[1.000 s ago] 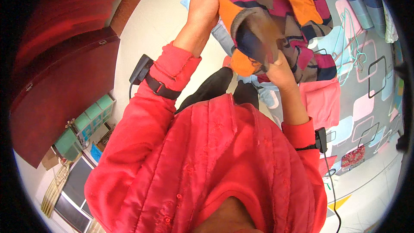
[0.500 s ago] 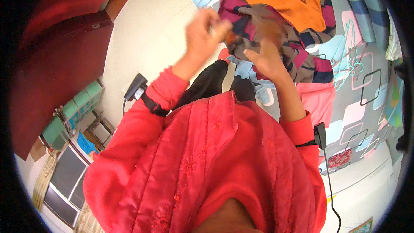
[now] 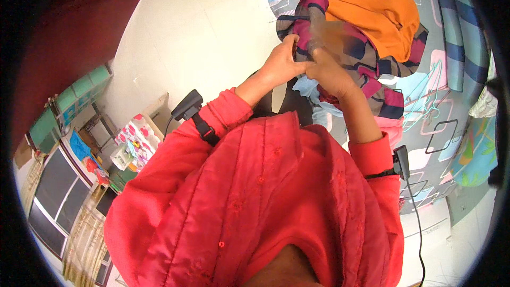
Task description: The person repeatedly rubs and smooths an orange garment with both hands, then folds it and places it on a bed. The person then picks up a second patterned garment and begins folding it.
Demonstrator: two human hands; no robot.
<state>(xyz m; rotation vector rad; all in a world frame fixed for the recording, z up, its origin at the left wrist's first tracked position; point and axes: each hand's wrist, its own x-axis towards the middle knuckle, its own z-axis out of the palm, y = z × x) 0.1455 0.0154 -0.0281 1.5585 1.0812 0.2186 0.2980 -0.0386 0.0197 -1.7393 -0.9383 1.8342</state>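
A garment patterned in magenta, navy and taupe (image 3: pixel 353 40) lies bunched at the bed's near edge, with a blurred brown patch on it. My left hand (image 3: pixel 280 65) is closed at the garment's left edge, thumb and forefinger pinching the cloth. Beside it, almost touching its thumb, my right hand (image 3: pixel 332 74) grips the same garment from the near side; its fingertips are partly hidden and smeared. An orange garment (image 3: pixel 366 5) is spread just beyond, overlapping the patterned one.
The bed (image 3: pixel 449 133) has a grey sheet with rounded squares. Turquoise hangers (image 3: pixel 427 93), light blue cloth (image 3: pixel 303 87) and pink cloth (image 3: pixel 390 127) lie near the garments. A striped blue fabric (image 3: pixel 457 37) runs along the far right. A dark red door (image 3: pixel 79 26) stands left.
My hands have come together at the patterned garment; before, the left was lifted apart from the right. The view has shifted left, bringing a flowered cloth into sight.
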